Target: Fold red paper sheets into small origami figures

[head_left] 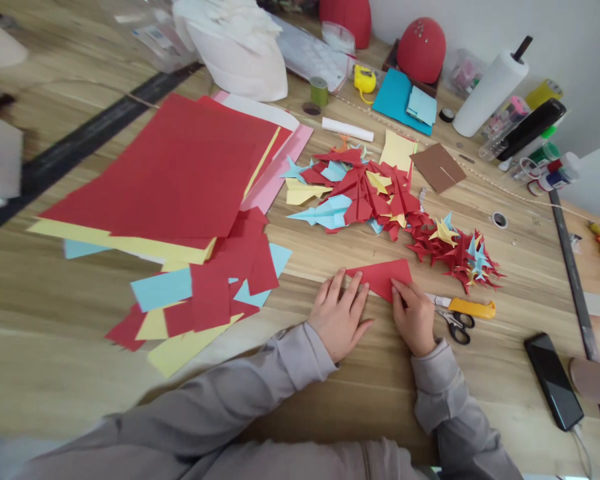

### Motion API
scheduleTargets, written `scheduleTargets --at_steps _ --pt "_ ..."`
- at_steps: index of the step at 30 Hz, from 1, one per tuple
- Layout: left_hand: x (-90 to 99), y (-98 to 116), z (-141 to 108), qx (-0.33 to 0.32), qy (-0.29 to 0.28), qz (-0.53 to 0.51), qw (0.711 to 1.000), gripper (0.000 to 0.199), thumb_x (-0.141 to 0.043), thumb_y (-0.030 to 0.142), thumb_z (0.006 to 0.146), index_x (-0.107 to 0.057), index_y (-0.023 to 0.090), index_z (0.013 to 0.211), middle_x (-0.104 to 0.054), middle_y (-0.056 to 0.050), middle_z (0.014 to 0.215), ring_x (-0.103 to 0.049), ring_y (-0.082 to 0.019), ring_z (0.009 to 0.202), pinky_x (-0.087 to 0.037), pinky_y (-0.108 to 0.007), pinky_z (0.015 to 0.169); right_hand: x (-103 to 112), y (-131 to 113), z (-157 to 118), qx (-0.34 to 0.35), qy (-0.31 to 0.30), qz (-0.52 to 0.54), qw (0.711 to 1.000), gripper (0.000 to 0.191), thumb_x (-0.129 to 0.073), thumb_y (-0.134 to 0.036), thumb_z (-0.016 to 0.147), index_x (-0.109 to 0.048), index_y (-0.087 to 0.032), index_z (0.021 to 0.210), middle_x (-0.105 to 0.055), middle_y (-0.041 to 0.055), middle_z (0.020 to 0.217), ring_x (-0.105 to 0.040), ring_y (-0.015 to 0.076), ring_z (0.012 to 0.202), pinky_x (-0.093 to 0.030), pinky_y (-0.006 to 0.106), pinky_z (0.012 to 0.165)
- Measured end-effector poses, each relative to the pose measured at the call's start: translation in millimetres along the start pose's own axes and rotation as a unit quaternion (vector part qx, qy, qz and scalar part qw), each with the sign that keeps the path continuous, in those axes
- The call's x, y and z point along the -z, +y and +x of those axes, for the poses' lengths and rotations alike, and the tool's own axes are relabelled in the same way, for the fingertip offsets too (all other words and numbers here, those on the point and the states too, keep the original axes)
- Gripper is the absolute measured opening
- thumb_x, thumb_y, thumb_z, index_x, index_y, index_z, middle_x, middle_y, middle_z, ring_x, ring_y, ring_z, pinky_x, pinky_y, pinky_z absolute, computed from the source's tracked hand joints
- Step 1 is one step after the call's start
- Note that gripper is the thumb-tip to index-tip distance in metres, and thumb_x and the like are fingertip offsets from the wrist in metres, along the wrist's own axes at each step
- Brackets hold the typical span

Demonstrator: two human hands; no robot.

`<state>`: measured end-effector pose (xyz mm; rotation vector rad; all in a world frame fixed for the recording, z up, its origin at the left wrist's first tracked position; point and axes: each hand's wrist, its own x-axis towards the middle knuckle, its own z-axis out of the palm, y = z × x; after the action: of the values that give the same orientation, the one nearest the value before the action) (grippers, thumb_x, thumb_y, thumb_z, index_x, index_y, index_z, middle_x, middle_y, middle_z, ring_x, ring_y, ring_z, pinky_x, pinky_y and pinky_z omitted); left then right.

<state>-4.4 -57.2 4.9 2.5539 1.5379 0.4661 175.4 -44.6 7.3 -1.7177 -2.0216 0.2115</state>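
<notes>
The folded red paper [381, 275] lies on the counter [500, 373] between both hands, its long axis running roughly left to right, narrowing leftward, with the broad end right. The left grip [341, 319] is spread wide, fingertips resting on the narrow end without grasping; the right grip [414, 317] is nearly closed, thumb and finger pinching the near right edge.

Red paper [377, 275] partly hidden under fingers [351, 289], brown object [596, 383] cut off at right edge
</notes>
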Motion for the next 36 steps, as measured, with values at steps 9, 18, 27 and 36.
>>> scheduleTargets --at_steps 9,18,27,36 --pt "1.7 -0.4 0.1 -0.001 -0.007 0.002 1.000 0.060 -0.047 0.050 0.081 -0.050 0.014 0.128 -0.040 -0.015 0.140 -0.030 -0.040 0.128 -0.027 -0.052 0.100 -0.2 -0.3 0.0 -0.003 -0.003 -0.002 1.000 0.029 -0.042 -0.023 0.089 -0.066 -0.016 0.103 -0.066 0.0086 0.080 -0.062 0.0172 0.071 -0.048 0.026 0.064" --pt "2.8 -1.3 0.3 -0.004 -0.004 -0.003 1.000 0.060 -0.048 0.050 0.081 -0.049 0.014 0.129 -0.039 -0.015 0.141 -0.029 -0.040 0.129 -0.027 -0.052 0.100 -0.9 0.6 -0.4 0.000 -0.005 -0.008 1.000 0.030 -0.041 -0.022 0.089 -0.067 -0.016 0.103 -0.066 0.0090 0.079 -0.061 0.0170 0.070 -0.047 0.026 0.063" --pt "-0.9 -0.8 -0.6 -0.015 0.009 -0.008 1.000 0.058 -0.042 0.048 0.085 -0.047 0.011 0.130 -0.039 -0.016 0.141 -0.033 -0.032 0.130 -0.023 -0.048 0.104 -1.3 0.7 -0.4 0.003 -0.005 -0.007 1.000 0.029 -0.041 -0.022 0.089 -0.067 -0.016 0.103 -0.066 0.0091 0.080 -0.062 0.0167 0.071 -0.047 0.026 0.064" --pt "0.2 -0.9 -0.6 -0.009 0.002 -0.004 1.000 0.059 -0.044 0.049 0.083 -0.048 0.013 0.129 -0.039 -0.014 0.141 -0.032 -0.033 0.130 -0.024 -0.049 0.104 -1.5 1.0 0.2 0.005 -0.011 -0.010 1.000 0.028 -0.043 -0.019 0.088 -0.066 -0.015 0.102 -0.066 0.0086 0.079 -0.061 0.0170 0.070 -0.047 0.026 0.064"
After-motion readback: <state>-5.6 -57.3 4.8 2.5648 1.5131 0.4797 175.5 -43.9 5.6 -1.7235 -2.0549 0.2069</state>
